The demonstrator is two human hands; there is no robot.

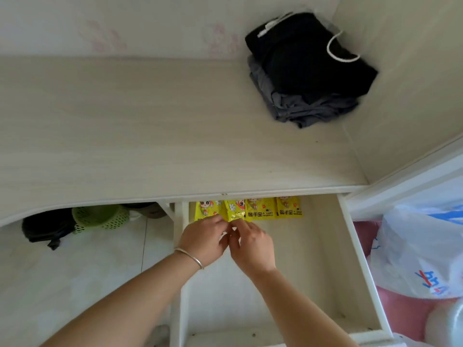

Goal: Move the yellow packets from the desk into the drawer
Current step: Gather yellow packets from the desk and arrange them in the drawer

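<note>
Head view: yellow packets (260, 209) in a row at the drawer (300, 259) back, under the surface (150, 134) edge.
Left hand (203, 237): fingers curled, on leftmost packet's lower edge.
Right hand (251, 242): pinching second packet's bottom.
Bearing: packets just ahead of both hands, long axes pointing away.

— What's around me here?
— A pale wall (112, 26) with faint pink flowers, and a pale tiled floor (75, 271) below.
— And underneath?
— I see a green basket (100, 217) there.
</note>
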